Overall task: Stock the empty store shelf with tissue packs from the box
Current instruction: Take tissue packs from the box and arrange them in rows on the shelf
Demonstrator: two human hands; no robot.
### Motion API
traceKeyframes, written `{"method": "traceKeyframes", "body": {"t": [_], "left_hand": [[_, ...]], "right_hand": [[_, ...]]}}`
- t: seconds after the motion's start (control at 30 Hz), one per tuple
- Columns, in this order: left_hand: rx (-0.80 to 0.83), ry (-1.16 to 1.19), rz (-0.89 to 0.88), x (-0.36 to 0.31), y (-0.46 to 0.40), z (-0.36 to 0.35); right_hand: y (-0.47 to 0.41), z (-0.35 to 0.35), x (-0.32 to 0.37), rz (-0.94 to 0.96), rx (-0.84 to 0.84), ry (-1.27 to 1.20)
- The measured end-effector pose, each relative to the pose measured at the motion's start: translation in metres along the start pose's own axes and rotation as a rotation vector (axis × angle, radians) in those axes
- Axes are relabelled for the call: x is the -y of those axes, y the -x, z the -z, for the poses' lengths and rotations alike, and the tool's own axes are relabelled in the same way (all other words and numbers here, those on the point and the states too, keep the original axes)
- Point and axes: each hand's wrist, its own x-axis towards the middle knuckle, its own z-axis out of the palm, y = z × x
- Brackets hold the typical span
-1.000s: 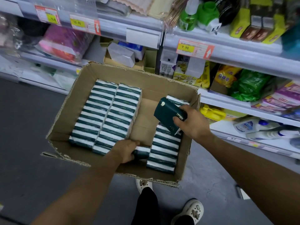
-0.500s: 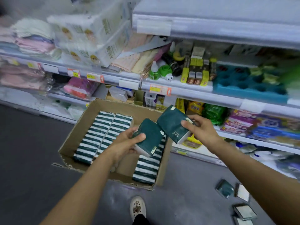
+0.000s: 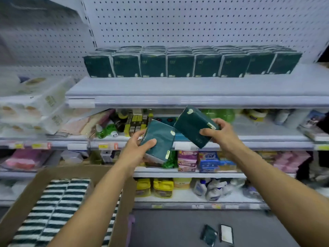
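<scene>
Store shelf [image 3: 178,90] behind, left hand [image 3: 133,152] and right hand [image 3: 220,134] holding tilted tissue packs [image 3: 190,125]

Tissue packs [image 3: 179,65] – glossy plastic wrap; box [image 3: 21,202] – matt cardboard.

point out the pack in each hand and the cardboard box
left-hand pack [image 3: 159,139], head view, middle of its green face
right-hand pack [image 3: 191,125], head view, middle of its green face
cardboard box [image 3: 21,198], head view, left wall
</scene>
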Motion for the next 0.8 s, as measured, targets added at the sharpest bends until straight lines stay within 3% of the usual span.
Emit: {"method": "traceKeyframes", "body": {"t": [0.17, 0.27, 0.5, 0.6, 0.8], "left_hand": [[0.086, -0.145, -0.155, -0.05, -0.018, -0.057], [0.158, -0.124, -0.168, -0.076, -0.034, -0.094], [0.212, -0.194, -0.275, -0.113, -0.085, -0.15], [0.22, -0.175, -0.274, -0.121, -0.113, -0.171], [0.242, -0.184, -0.243, -0.138, -0.162, -0.214]], "right_hand": [[-0.014, 0.057, 0.032, 0.103, -0.199, -0.174], [-0.022, 0.081, 0.055, 0.184, -0.243, -0.114], [-0.076, 0.151, 0.098, 0.309, -0.373, 0.243], [-0.11, 0.183, 0.123, 0.314, -0.414, 0.575], [-0.175, 0.211, 0.148, 0.295, -0.146, 1.137]]}}
